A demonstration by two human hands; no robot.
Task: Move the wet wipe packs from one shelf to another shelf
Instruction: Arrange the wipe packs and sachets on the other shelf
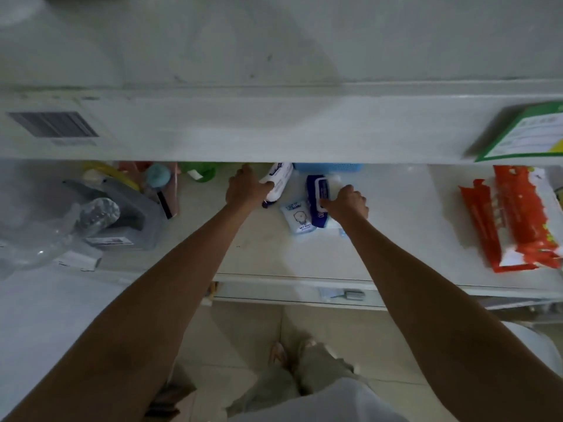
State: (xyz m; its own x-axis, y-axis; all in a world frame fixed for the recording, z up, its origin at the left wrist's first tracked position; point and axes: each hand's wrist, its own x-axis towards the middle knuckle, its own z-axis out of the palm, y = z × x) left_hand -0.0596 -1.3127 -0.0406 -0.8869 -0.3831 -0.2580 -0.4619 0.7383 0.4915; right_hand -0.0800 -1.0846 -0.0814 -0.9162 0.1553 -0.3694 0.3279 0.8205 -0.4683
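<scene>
Both my arms reach into the lower white shelf [380, 239], under the upper shelf's front edge [274, 129]. My left hand [246, 190] grips a white wet wipe pack [278, 181] with dark print, tilted up off the shelf. My right hand [347, 202] is closed on a dark blue wet wipe pack [318, 196] with a white lid. A small light blue wet wipe pack [298, 219] with a cartoon figure lies flat between the hands, touching the blue pack.
Red and white packs [515, 220] lie at the shelf's right. A grey bin [134, 214], clear plastic bottles [94, 211] and coloured items crowd the left. A blue basket [329, 167] sits behind the packs. A green-edged label [527, 132] hangs on the upper shelf.
</scene>
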